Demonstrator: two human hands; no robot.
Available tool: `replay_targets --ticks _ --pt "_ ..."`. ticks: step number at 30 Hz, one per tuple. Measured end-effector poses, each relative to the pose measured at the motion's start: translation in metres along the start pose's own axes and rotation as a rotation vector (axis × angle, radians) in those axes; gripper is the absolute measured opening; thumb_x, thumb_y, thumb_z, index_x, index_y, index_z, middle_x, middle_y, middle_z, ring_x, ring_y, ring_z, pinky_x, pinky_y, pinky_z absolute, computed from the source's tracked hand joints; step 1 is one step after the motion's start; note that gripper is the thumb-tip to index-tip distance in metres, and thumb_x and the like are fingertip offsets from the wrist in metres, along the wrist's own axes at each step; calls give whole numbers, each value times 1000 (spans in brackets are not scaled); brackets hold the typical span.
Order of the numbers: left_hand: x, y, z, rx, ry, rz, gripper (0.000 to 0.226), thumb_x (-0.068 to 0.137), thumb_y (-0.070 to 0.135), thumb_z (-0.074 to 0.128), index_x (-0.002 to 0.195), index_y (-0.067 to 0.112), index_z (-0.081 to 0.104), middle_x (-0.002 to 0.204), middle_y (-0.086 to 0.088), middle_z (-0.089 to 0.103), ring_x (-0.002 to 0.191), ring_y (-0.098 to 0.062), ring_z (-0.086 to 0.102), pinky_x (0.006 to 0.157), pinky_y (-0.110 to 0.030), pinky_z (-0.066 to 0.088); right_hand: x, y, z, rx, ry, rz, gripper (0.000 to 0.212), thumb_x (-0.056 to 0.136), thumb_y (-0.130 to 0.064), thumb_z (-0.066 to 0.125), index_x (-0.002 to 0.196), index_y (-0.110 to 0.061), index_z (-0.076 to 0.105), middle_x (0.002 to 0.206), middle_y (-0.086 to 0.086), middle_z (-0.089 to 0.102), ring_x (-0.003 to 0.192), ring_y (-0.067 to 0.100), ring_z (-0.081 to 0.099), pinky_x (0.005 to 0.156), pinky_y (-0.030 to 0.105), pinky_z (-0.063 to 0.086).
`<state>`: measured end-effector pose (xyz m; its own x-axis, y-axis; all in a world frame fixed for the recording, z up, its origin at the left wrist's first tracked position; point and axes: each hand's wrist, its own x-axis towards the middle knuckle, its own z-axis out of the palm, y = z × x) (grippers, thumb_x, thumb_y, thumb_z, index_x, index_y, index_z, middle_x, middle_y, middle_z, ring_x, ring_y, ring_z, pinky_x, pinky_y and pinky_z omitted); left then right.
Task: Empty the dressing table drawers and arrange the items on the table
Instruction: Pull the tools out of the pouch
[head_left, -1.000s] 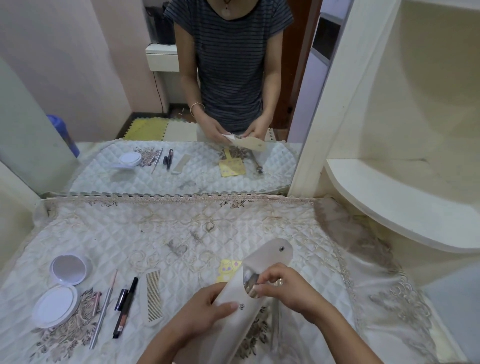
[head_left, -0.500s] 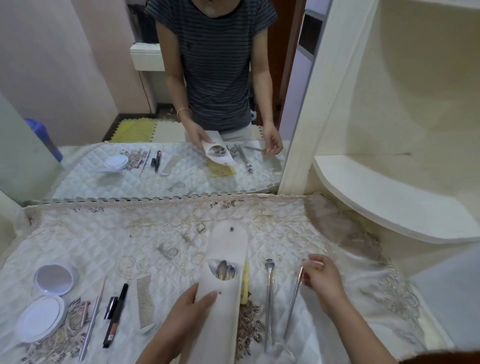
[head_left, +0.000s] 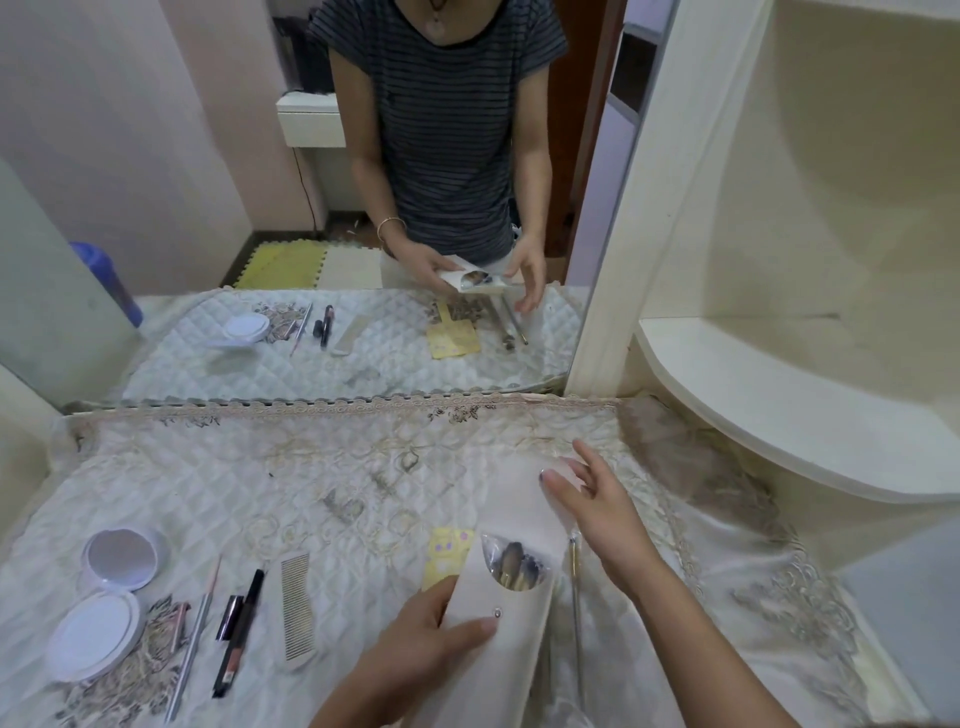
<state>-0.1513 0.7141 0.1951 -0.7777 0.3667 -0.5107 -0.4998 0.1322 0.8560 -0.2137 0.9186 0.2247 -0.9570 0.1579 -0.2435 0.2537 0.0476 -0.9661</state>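
The cream brush pouch (head_left: 511, 587) now lies lengthwise near the front of the counter (head_left: 322, 483), its flap thrown open and brush heads showing at its mouth; half a second ago the right hand was setting a metal tool (head_left: 575, 613) down beside it, and that tool now lies just right of the pouch, so one more item is out and the next is likely to be drawn. The left hand (head_left: 415, 644) pins the pouch's lower part, thumb on top near the snap; the right hand (head_left: 597, 504) has come back over the flap with fingers spread, its grip released and empty. Further left lie the comb (head_left: 297, 608), pencils and the open compact (head_left: 106, 603).
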Motion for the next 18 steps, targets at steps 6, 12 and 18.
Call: replay_targets --ticks 6,12,18 --pt "0 10 8 -208 55 -30 28 78 7 69 105 -1 66 96 -17 74 80 -22 71 62 -25 55 -31 -11 15 -390 -177 -216 23 78 -16 69 64 -35 66 63 -19 68 66 -3 61 65 13 45" --pt "-3 18 9 -218 102 -49 17 85 11 60 98 5 70 91 -11 76 80 -17 72 59 -21 53 -51 15 27 -654 -273 -378 10 80 -22 61 85 -22 70 72 -42 59 90 -9 55 80 4 36" --pt "-7 19 10 -234 151 -49 17 86 6 57 95 2 71 85 -10 76 73 -16 71 55 -21 52 -54 30 35 -674 -204 -493 14 76 -26 58 84 -22 70 95 -7 72 104 3 54 91 6 33"
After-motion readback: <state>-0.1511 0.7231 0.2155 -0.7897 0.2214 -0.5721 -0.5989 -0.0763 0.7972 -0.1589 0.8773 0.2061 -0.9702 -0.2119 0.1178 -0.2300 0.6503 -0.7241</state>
